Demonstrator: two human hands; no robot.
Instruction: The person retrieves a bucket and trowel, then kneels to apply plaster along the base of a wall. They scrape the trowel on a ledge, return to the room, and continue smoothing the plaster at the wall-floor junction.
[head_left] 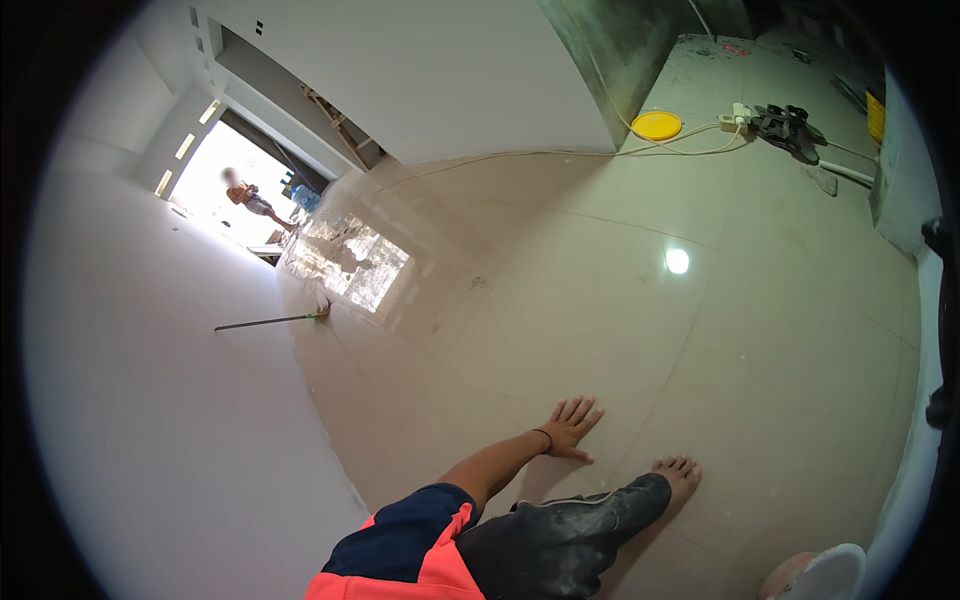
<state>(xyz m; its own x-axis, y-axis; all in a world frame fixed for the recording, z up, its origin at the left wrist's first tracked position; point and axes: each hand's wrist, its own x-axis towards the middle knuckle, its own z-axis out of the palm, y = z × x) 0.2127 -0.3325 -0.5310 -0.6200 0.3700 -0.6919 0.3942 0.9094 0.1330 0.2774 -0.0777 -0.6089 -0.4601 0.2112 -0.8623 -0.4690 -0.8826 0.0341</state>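
My left hand (570, 428) is spread on the pale tiled floor (560, 330), palm down, fingers apart and holding nothing. A thin dark band circles its wrist. My bare foot (682, 478) stands on the tiles to the right of the hand, below a dusty dark trouser leg (575, 530). My right hand does not show.
A white bucket (848, 572) stands at the lower right. A broom (265, 323) leans by the left wall. Far off are a yellow lid (657, 125), a power strip (735, 122) with trailing cable, dark sandals (788, 130), a water jug (304, 197) and a person (250, 194) in the doorway.
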